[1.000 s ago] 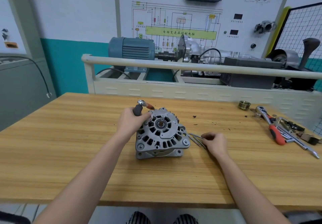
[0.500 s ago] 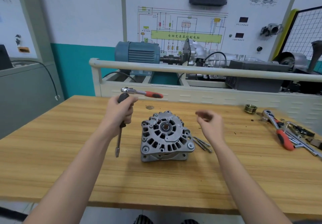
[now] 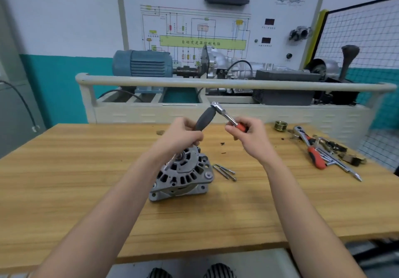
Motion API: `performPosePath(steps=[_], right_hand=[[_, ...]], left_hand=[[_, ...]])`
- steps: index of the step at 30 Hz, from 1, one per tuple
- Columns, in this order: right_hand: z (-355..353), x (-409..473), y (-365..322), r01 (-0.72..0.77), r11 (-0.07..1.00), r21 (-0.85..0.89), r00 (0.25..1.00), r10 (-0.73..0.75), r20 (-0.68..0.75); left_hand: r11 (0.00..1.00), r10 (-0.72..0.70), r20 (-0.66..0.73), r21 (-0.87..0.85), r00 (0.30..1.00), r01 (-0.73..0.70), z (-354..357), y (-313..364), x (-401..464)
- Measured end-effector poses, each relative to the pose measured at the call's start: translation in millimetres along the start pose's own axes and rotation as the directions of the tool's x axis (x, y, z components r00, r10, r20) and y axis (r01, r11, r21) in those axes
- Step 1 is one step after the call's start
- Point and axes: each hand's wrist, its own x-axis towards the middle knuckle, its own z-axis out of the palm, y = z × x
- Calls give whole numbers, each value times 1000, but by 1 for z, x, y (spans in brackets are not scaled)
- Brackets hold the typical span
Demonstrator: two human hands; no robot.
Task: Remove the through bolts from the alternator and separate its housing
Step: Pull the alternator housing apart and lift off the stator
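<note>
Grey rubber shows above the left hand [image 3: 183,136], whose fingers are curled round the dark handle of an extension driver [image 3: 205,119] held tilted above the alternator [image 3: 183,176], while the right hand [image 3: 250,137] pinches the red-gripped ratchet [image 3: 228,116] fitted to the driver's top end. The alternator stands on the wooden table [image 3: 86,169] under the left wrist — its cast housing in one piece. The loose through bolts [image 3: 225,172] lie just to its right, and more tools [image 3: 317,154] sit well apart near the table's right edge.
</note>
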Motion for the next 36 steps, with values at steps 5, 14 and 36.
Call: performPosePath(steps=[5, 14, 36], right_hand=[[-49, -26, 68, -285, 958, -19, 946, 278, -167], [-62, -47, 165, -604, 773, -195, 791, 551, -267], [-36, -44, 176, -613, 668, -421, 788, 550, -276]], left_hand=[[949, 69, 83, 303, 994, -91, 86, -7, 23], [791, -22, 38, 611, 999, -6, 184, -51, 60], [685, 111, 37, 721, 993, -103, 181, -87, 54]])
